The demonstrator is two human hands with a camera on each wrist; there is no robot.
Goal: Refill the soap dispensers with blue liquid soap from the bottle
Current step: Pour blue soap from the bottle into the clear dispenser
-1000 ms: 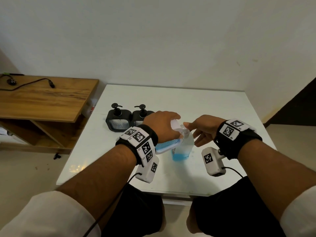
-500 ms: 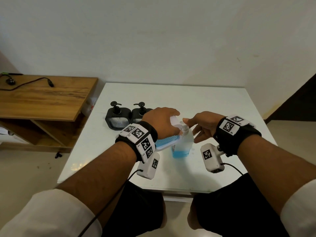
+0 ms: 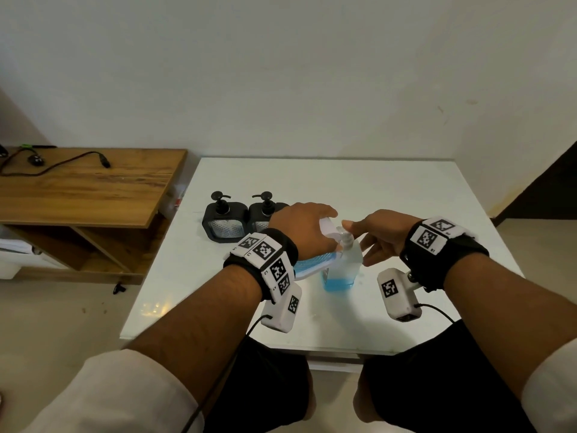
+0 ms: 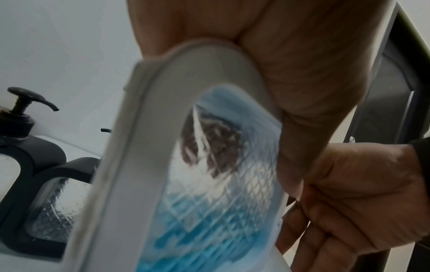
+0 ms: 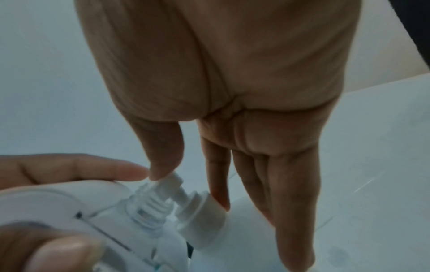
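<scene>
Fingers of my left hand [image 3: 307, 228] curl round a white-framed soap dispenser [image 3: 312, 265], tilted beside the clear bottle [image 3: 342, 267] of blue soap on the counter [image 3: 374, 189]. My right hand [image 3: 382, 235] pinches the bottle's white pump [image 5: 172, 185] between thumb and forefinger, other fingers straight. Only the left wrist view shows blue soap pooled low inside the dispenser. Two black dispensers [image 3: 223, 221] stand beyond my left hand.

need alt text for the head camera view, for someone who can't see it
A person's left hand holds a white soap dispenser with blue soap tilted against a clear bottle of blue liquid, while the right hand pinches the bottle's pump top. Two black dispensers stand behind on the white table; a wooden desk sits left.
</scene>
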